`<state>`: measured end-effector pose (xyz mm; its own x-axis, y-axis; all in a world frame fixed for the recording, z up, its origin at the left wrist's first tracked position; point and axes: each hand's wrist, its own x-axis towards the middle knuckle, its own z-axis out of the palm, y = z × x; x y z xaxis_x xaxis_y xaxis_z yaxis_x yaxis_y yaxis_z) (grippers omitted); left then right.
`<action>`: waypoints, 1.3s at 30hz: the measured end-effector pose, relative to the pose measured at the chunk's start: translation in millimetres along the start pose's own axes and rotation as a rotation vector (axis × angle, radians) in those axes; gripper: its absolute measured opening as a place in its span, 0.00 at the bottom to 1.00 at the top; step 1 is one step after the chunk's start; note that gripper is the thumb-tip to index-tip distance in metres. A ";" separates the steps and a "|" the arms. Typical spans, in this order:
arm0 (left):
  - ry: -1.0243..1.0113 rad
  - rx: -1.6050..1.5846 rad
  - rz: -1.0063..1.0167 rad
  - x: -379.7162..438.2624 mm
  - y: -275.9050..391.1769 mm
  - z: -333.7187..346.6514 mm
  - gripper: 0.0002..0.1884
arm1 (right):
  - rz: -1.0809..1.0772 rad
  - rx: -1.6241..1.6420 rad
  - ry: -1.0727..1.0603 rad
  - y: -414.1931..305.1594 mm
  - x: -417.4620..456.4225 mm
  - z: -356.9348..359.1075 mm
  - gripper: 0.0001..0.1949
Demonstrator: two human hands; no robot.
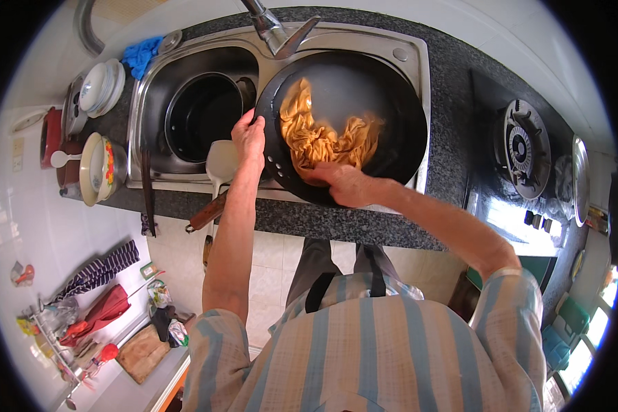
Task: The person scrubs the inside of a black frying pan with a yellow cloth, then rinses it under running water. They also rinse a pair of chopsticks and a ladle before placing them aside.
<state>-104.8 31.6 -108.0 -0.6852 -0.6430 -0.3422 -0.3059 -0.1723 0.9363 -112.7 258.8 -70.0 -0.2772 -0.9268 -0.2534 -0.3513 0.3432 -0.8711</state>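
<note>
A large black wok rests over the right sink basin, its wooden handle pointing toward the lower left. My left hand grips the wok's left rim. Inside the wok lies a crumpled orange-brown cloth, curved in a U shape. My right hand holds the near part of this cloth against the wok's near wall; the fingertips are partly hidden by the cloth. A white spatula lies beside my left wrist, between the basins.
The faucet reaches over the wok's far side. A black pot sits in the left basin. Chopsticks overhang the counter's front edge. Bowls and stacked plates stand at left, a gas burner at right.
</note>
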 end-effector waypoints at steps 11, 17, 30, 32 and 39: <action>-0.007 -0.013 -0.007 4.7 -6.1 -4.0 0.15 | 0.051 0.010 -0.096 -4.6 -7.9 -8.8 0.21; -0.002 0.022 -0.006 1.9 0.9 3.7 0.15 | -0.039 0.026 0.050 4.8 2.2 1.0 0.23; 0.039 0.049 -0.010 -2.1 3.8 5.3 0.15 | -0.062 -0.295 -0.029 19.1 10.9 -11.6 0.22; 0.017 0.116 0.026 0.5 4.0 1.4 0.16 | -0.044 -0.329 0.051 28.3 12.9 -18.7 0.22; -0.151 0.634 0.262 -11.5 63.0 -60.3 0.21 | 0.180 -0.340 0.254 46.6 23.6 -26.8 0.22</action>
<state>-76.4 -16.9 -40.3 -0.8592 -0.4854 -0.1619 -0.4134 0.4720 0.7787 -159.6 257.1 -105.4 -0.5561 -0.7957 -0.2400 -0.5394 0.5652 -0.6242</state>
